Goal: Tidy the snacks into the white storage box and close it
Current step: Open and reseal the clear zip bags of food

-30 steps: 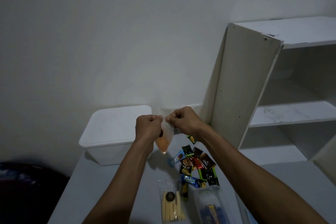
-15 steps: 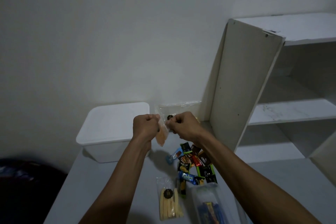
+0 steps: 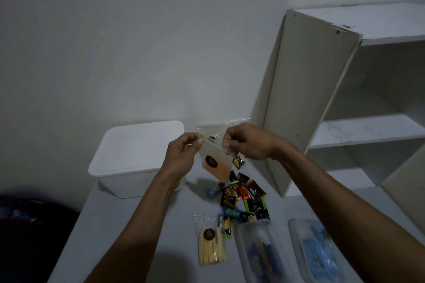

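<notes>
Pinching clear orange snack bag [image 3: 216, 164] top edge, left hand [image 3: 181, 156] and right hand [image 3: 247, 142], held above desk [image 3: 119, 225], lidded white storage box [image 3: 138, 156] just left, wrapped snacks [image 3: 243, 200] scattered below

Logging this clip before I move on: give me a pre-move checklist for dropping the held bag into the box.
1. Grip on orange snack bag: left hand and right hand both pinch its top edge. Ok.
2. Bag sealed: cannot tell.
3. White storage box open: lid on. Not ok.
4. A hand free to lift the lid: not ok.
5. Bag clear of the candy pile: held above it. Ok.
6. Other snacks boxed: yellow stick bag lies on the table. Not ok.
</notes>
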